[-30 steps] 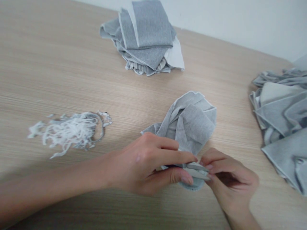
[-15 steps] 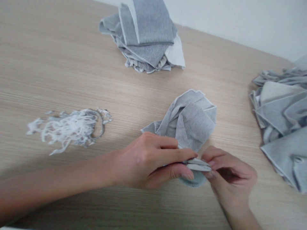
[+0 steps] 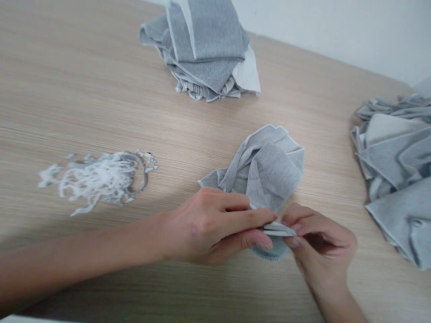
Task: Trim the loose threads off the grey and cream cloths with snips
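Observation:
A crumpled grey cloth with pale edges lies on the wooden table, its near end running under my hands. Fingers and thumb of my left hand are closed on a folded part of this cloth. My right hand pinches the tip of the fold, just right of my left fingertips. Below the fold hangs a rounded grey-green piece with a stitched edge. Whether a small tool lies within the fold is not clear.
A heap of white and grey thread scraps lies at the left. Folded grey cloths are stacked at the back, and a larger grey cloth pile stands on the right. Beyond the table is a white surface.
The folded part between my hands looks narrower, and my right hand has shifted very slightly left. My left hand keeps almost the same place.

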Demonstrator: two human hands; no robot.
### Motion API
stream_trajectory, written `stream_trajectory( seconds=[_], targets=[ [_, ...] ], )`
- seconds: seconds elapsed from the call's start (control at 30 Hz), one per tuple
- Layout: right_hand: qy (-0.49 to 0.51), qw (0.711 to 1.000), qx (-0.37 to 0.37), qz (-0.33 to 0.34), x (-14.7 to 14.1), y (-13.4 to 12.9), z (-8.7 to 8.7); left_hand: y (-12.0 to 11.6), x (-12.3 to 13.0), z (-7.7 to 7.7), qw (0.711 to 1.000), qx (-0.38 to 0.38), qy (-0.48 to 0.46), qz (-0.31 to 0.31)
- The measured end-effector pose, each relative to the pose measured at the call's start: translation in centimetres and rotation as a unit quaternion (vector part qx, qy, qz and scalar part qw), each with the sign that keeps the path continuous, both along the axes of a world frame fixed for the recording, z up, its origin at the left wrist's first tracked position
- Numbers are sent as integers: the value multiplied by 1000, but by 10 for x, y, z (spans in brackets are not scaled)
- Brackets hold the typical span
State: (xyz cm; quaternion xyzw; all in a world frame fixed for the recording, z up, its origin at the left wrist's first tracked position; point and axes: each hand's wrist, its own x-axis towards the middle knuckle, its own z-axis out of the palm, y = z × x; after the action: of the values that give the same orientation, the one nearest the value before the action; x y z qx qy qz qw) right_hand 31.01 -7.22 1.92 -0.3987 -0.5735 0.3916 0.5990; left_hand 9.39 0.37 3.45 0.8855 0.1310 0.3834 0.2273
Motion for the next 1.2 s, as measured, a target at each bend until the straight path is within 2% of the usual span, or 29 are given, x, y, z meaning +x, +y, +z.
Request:
stream_trajectory(
  seconds=[0.2, 0.4, 0.7, 0.93, 1.2],
  targets=[
    [6, 1000, -9, -3, 0, 0, -1, -2, 2, -3, 1000, -17, -23, -7],
    [-7, 1000, -13, -13, 2, -2, -3, -6, 5, -7, 996, -74, -43, -17],
    [1, 1000, -8, -10, 3, -1, -3, -10, 6, -5, 988, -148, -51, -13],
    [4, 1000, -14, -13, 2, -1, -6, -11, 9, -10, 978, -197, -74, -11],
    [-17, 1000, 5, -17, 0, 2, 0, -11, 8, -12, 980, -185, -67, -14]
  ],
)
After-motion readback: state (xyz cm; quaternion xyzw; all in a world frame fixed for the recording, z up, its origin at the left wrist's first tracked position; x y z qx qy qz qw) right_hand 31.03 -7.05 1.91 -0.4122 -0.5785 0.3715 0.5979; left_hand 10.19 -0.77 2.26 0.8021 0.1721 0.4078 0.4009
